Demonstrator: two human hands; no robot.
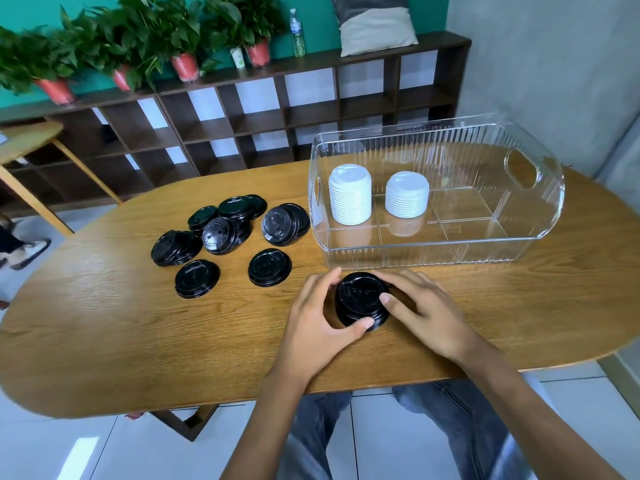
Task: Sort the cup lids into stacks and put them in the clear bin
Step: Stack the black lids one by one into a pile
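A short stack of black cup lids (360, 299) stands on the wooden table (104, 341) just in front of the clear bin (526, 251). My left hand (315, 323) curls round its left side, thumb at the front edge. My right hand (426, 310) holds its right side, with a finger lying on the top lid. Inside the bin stand two stacks of white lids, a taller one (349, 195) at the left and a shorter one (407, 195) beside it. Several loose black lids (225, 230) lie scattered at the table's middle left.
A dark wooden shelf unit (242, 123) runs behind the table, with potted plants (185, 64), a bottle (297, 32) and a cushion (375, 29) on top. A second small table (31, 140) stands at the left. Someone's shoe (31, 251) shows on the floor at the left.
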